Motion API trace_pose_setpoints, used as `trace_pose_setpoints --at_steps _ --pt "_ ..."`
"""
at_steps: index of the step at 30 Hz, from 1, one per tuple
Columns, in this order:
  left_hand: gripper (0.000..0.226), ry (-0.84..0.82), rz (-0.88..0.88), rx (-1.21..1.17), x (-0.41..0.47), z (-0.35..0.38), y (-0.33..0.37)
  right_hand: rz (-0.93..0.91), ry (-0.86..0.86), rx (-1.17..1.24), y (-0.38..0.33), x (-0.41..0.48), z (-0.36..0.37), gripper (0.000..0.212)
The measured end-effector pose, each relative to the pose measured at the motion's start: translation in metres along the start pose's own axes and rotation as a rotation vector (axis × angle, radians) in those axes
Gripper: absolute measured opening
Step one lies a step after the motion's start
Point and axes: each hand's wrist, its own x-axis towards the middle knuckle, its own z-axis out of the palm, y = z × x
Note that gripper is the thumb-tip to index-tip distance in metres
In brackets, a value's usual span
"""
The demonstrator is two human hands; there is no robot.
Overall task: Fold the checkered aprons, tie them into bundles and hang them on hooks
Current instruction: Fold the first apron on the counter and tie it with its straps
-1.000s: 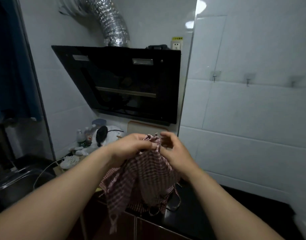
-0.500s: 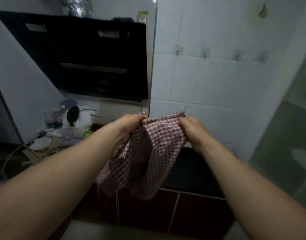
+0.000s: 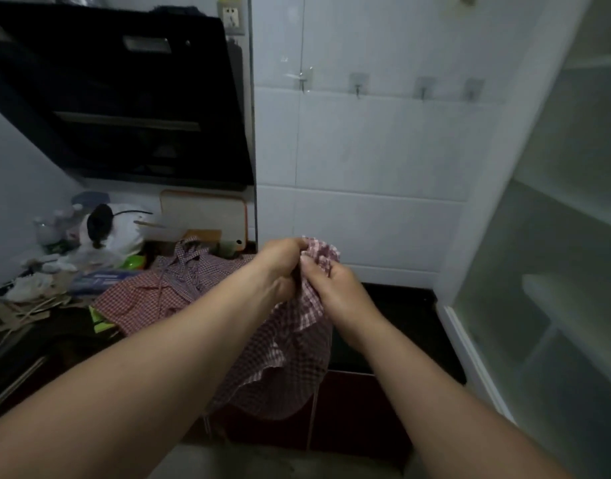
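A red-and-white checkered apron (image 3: 290,354) hangs bunched in front of me, its top gathered between both hands. My left hand (image 3: 280,267) grips the gathered top from the left, and my right hand (image 3: 331,288) pinches the same cloth just beside it. More checkered apron cloth (image 3: 159,295) lies spread on the dark counter to the left. Several clear adhesive hooks (image 3: 357,85) sit in a row on the white tiled wall above, all bare.
A black range hood (image 3: 124,98) fills the upper left. Clutter on the counter (image 3: 401,305) at the left includes a white bag (image 3: 114,233), a cutting board (image 3: 204,212) and paper scraps. A frosted glass door (image 3: 556,271) stands at the right.
My hands, spread apart along the apron's top edge half a second ago, have come together and bunched the cloth. The view has tilted down, bringing the counter's apron cloth into sight.
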Motion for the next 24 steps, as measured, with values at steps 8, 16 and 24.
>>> trace_pose_setpoints --at_steps 8,16,24 --pt "0.044 -0.026 0.597 0.552 -0.027 0.023 -0.05 0.163 0.262 0.357 0.001 0.006 -0.048 0.008" --pt "0.031 -0.031 0.7 0.616 0.005 0.018 -0.065 0.201 0.234 0.379 -0.006 0.014 -0.073 0.028" --pt "0.031 0.094 0.656 0.663 0.019 0.017 -0.075 -0.081 0.376 -0.467 0.008 0.0 -0.074 0.03"
